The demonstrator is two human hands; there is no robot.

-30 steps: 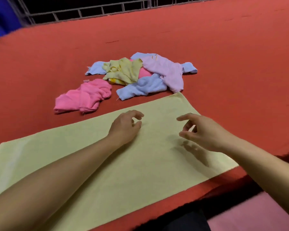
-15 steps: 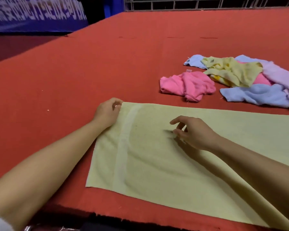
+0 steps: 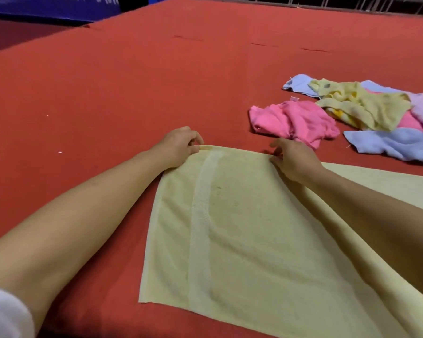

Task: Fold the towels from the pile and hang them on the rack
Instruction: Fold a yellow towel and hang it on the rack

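Both arms extended; left hand (image 3: 178, 147), right hand (image 3: 294, 158) fingers curled, pinching.

Both forearms are bare from wrist to elbow, with no watch, ring or bracelet to be seen. The left hand (image 3: 178, 148) and right hand (image 3: 294, 159) are ungloved. A white sleeve (image 3: 6, 313) (soft, thick-looking cloth) shows at the left upper arm, pushed or cut short above the elbow.
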